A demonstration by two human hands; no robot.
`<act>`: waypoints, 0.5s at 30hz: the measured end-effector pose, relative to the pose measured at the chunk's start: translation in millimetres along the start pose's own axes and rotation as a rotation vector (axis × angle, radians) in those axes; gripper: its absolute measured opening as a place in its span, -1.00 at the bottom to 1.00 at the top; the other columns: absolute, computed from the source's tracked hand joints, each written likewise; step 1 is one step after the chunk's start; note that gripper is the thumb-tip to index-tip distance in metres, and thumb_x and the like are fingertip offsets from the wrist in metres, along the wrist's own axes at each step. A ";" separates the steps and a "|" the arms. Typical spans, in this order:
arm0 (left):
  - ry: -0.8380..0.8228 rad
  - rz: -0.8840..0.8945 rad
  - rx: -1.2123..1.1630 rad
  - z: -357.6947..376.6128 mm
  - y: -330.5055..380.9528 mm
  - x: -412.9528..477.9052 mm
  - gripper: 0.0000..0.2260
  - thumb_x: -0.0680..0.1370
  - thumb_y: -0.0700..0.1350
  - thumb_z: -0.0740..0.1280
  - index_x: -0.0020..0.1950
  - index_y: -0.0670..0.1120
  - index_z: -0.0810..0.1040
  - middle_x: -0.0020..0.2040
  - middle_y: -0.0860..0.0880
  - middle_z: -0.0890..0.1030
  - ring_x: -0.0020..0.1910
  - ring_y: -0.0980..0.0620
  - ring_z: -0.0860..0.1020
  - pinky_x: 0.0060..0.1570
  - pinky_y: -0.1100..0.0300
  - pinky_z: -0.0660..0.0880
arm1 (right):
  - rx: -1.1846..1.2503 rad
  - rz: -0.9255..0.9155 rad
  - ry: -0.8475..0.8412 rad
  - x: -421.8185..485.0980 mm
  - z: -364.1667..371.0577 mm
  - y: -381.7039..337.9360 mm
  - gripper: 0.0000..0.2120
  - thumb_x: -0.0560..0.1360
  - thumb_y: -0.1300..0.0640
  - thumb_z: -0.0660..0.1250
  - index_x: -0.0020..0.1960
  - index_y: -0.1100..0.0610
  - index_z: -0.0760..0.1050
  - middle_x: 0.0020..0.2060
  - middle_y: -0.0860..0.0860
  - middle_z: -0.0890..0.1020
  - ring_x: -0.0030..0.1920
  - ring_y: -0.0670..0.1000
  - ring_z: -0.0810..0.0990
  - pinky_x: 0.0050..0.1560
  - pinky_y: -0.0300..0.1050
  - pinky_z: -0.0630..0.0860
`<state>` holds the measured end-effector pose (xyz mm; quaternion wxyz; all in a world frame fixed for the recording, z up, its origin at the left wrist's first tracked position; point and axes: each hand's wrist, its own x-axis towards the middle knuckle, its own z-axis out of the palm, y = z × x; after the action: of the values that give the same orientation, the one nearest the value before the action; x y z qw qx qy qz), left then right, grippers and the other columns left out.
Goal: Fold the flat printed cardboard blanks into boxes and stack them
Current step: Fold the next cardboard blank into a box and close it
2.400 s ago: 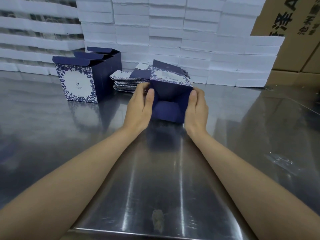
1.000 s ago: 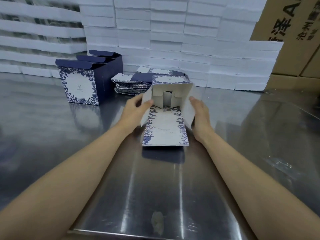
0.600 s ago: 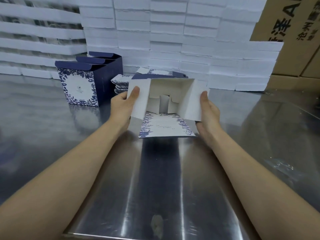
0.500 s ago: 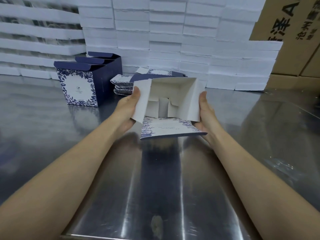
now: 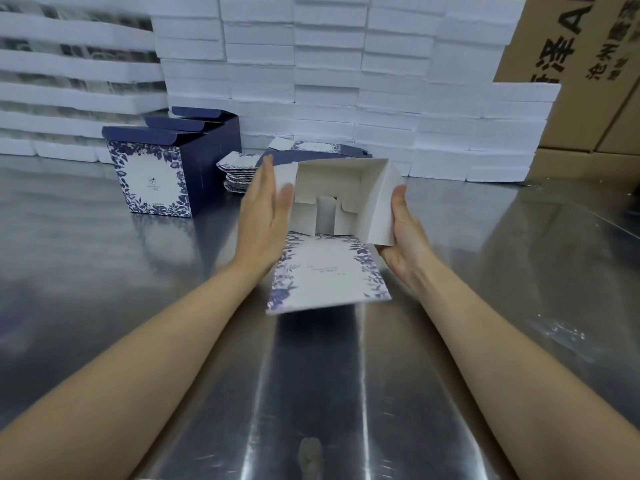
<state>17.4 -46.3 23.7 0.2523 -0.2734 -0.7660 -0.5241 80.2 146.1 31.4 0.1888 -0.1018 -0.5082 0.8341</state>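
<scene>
A half-formed box [image 5: 341, 199] lies on its side above the steel table [image 5: 104, 271], white inside facing me, its floral lid flap [image 5: 329, 271] hanging toward me. My left hand [image 5: 265, 216] presses flat with straight fingers against the left side flap. My right hand [image 5: 401, 233] grips the right wall, thumb on the inside face and fingers underneath. Behind the box lies a pile of flat printed blanks [image 5: 242, 168]. A row of folded navy boxes [image 5: 162, 168] with open lids stands at the back left.
White foam trays [image 5: 329, 81] are stacked in a wall along the back of the table. Brown cartons [image 5: 588, 81] stand at the back right. A scrap of clear plastic film [image 5: 557, 330] lies on the table to the right.
The box was turned from navy bottom up to open mouth facing me and lifted. In the last half second my left hand flattened against the left flap and the lid flap dropped lower.
</scene>
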 end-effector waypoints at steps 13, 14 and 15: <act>-0.233 -0.256 -0.117 9.2 12.6 -4.5 -0.19 0.48 -0.47 0.02 0.59 0.06 -0.23 0.58 -0.17 0.12 0.47 -0.36 0.15 0.41 -0.19 0.14 | -0.845 -1.334 0.286 -19.5 31.5 -39.7 -0.74 0.33 0.47 0.27 -0.06 0.25 0.58 -0.13 0.11 0.60 -0.09 0.06 0.55 -0.06 -0.05 0.49; -0.230 -0.272 -0.113 10.6 13.0 -4.1 -0.20 0.49 -0.46 0.02 0.59 0.05 -0.23 0.55 -0.25 0.17 0.47 -0.35 0.16 0.41 -0.17 0.15 | -0.946 -1.436 0.075 -22.6 42.7 -49.6 -0.78 0.30 0.46 0.25 -0.17 0.26 0.59 -0.23 0.10 0.62 -0.17 0.05 0.55 -0.12 -0.07 0.47; -0.224 -0.280 -0.108 11.3 12.9 -3.3 -0.21 0.49 -0.46 0.02 0.59 0.04 -0.23 0.53 -0.28 0.18 0.47 -0.34 0.17 0.40 -0.15 0.16 | -1.048 -1.361 -0.165 -25.8 55.2 -58.4 -0.79 0.30 0.43 0.24 -0.24 0.23 0.60 -0.31 0.06 0.63 -0.24 0.01 0.55 -0.16 -0.11 0.47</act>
<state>27.5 -32.3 26.4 0.0747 -0.2338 -0.7908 -0.5607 96.0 114.7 108.1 0.5386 0.2120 -0.7900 0.2024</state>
